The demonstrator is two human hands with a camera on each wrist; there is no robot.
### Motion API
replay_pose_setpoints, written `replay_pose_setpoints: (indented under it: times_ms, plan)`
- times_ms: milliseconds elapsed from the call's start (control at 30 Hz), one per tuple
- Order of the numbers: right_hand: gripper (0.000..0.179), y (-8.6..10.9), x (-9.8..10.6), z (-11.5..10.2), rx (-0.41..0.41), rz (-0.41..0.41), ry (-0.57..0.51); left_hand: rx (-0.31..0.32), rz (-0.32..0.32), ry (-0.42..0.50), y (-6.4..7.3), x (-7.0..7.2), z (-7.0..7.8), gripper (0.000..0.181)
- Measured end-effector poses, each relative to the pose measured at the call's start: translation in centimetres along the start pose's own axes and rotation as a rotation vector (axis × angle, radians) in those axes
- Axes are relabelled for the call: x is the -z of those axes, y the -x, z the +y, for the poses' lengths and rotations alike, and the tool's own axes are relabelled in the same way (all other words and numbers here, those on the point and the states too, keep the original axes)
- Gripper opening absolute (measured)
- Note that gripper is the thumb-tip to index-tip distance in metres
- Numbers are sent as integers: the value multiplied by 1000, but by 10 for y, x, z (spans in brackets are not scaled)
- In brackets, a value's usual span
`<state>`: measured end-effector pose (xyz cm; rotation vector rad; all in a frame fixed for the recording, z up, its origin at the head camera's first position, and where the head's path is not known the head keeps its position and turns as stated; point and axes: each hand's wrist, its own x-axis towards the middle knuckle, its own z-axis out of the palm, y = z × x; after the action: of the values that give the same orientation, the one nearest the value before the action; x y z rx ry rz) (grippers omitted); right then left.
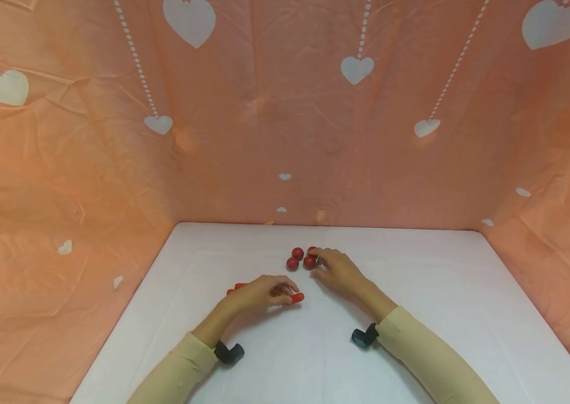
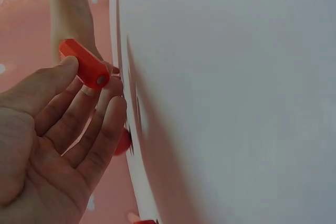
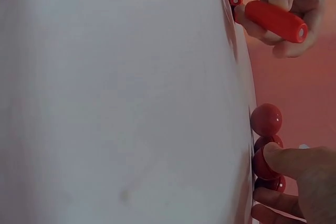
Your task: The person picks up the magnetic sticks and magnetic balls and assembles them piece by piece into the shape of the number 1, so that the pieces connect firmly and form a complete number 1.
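My left hand (image 1: 262, 293) pinches a short red stick (image 1: 297, 298) between thumb and fingers, lifted off the white table (image 1: 275, 359). In the left wrist view this stick (image 2: 84, 62) has faceted sides and a grey round spot at its end. Behind the left wrist lie more red sticks (image 1: 240, 285), partly hidden. Several shiny dark red balls (image 1: 292, 264) stand in a close cluster farther back. Over the two right-hand balls (image 1: 309, 262) reaches my right hand (image 1: 339, 271), its fingers loosely extended. In the right wrist view its thumb (image 3: 299, 161) overlaps one ball (image 3: 262, 164); a firm grip is not visible.
An orange cloth (image 1: 295, 140) with white hearts hangs behind the table and along both sides. The table's back edge (image 1: 391, 228) runs a little beyond the balls. Small black devices (image 1: 364, 336) sit on both wrists.
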<state>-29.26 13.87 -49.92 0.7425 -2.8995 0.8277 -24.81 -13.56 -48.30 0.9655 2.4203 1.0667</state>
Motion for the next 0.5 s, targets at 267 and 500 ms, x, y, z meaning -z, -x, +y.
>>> replay_pose_setpoints:
  times_ms: [267, 500]
  plan:
    - [55, 0, -1, 0, -3, 5, 17, 41, -48, -1, -2, -14, 8, 23]
    - [53, -1, -2, 1, 14, 14, 26, 43, -65, -6, -5, -21, 15, 25]
